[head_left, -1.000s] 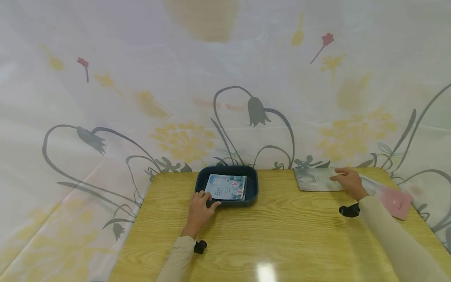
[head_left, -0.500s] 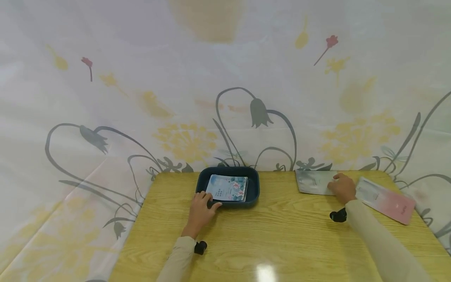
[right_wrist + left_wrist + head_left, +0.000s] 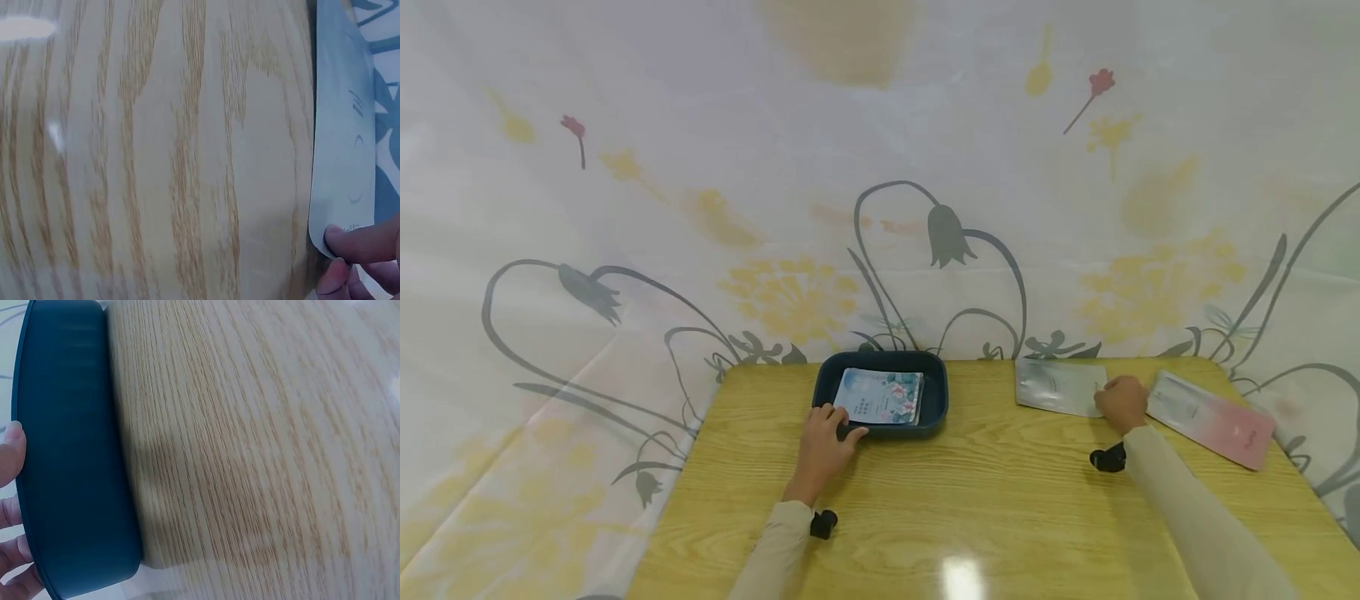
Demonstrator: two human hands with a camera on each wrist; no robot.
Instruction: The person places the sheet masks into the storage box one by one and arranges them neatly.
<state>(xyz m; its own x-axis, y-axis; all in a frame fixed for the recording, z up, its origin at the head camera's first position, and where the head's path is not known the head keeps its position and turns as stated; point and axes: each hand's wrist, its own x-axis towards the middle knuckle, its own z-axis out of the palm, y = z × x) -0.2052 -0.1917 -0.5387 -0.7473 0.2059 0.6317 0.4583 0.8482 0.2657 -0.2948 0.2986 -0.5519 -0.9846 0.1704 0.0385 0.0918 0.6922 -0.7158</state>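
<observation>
My left hand grips the near left corner of a dark blue plastic basin, its thumb and fingers at the rim. In the left wrist view the basin's outer wall fills the left side, with the fingertips along its edge. Inside it lies a small stack of light blue sheet mask packets printed with flowers. At the back right, my right hand pinches the right end of a pale silver-green sheet mask packet. The right wrist view shows the thumb on top and fingertips under the edge.
A pink and white sheet mask packet lies slanted to the right of my right hand. The wood-grain table ends at the back against a flower-printed curtain.
My right hand has moved left and down to the silver-green packet's end and now pinches it. The pink packet is fully uncovered. My left hand stays on the basin.
</observation>
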